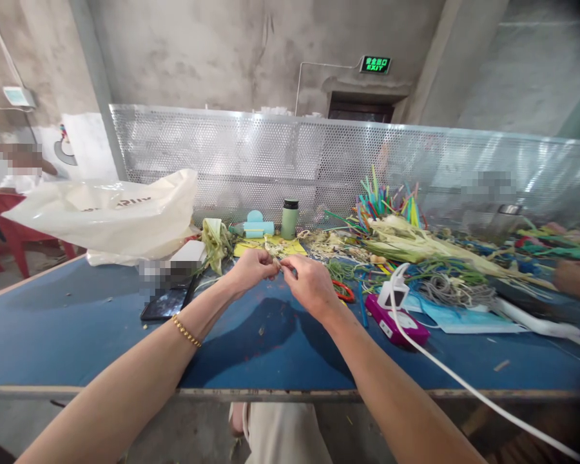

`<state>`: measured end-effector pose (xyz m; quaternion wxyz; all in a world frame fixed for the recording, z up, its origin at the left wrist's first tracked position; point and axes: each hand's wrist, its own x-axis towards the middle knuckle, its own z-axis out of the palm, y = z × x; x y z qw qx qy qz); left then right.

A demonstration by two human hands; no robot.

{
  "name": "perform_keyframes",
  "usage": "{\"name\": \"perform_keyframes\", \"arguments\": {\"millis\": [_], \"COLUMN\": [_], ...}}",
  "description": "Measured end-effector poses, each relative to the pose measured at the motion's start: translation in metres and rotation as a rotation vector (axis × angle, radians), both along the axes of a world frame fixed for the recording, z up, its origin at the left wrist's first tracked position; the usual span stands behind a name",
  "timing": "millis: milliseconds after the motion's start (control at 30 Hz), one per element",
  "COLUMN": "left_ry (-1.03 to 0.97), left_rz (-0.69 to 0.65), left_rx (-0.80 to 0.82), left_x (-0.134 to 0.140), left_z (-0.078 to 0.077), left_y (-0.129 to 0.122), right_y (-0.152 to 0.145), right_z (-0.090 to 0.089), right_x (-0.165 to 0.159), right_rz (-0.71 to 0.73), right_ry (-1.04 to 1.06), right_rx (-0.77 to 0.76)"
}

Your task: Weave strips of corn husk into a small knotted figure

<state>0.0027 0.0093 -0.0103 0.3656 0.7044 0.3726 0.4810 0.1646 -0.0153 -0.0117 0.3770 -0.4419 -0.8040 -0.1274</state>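
My left hand [252, 269] and my right hand [309, 283] meet above the blue table [251, 354], fingertips almost touching. Both are closed in a pinch, thumb against forefinger. Whatever sits between the fingertips is small and mostly hidden, so I cannot make out its kind. Just beyond the hands lies a yellow sheet [297, 247] with pale, dry plant scraps on it. A gold bead bracelet [186, 330] circles my left wrist.
A large cream plastic bag [111, 212] and a dark phone [167, 304] lie left. Behind stands a green bottle [289, 219] before a perforated metal screen [232, 154]. Right are corn husks [406, 241], cords [457, 291], a purple power strip [399, 322] and another person's hand [577, 280].
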Motion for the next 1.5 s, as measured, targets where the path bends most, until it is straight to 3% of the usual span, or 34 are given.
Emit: {"name": "perform_keyframes", "arguments": {"millis": [267,600,867,1033,1233,1500], "left_ry": [0.071,0.059,0.123,0.258,0.132,0.149], "left_rz": [0.018,-0.020,-0.042,-0.098,-0.124,-0.121], "left_rx": [0.035,-0.013,-0.021,0.037,-0.031,-0.046], "left_x": [-0.001,0.000,-0.007,-0.010,-0.011,-0.011], "left_z": [0.000,0.003,0.002,0.007,0.019,0.021], "left_y": [0.000,-0.004,0.000,-0.005,-0.016,-0.016], "right_y": [-0.004,-0.010,-0.017,-0.010,0.000,-0.008], "right_z": [0.003,0.002,0.001,-0.001,0.002,0.016], "right_x": [0.000,-0.010,-0.018,-0.015,-0.003,0.002], "right_rz": [-0.065,-0.226,-0.215,-0.190,0.083,0.259], "right_ry": [-0.061,-0.284,-0.388,-0.229,0.160,0.409], "right_rx": [0.003,0.023,-0.018,-0.056,-0.144,-0.399]}}
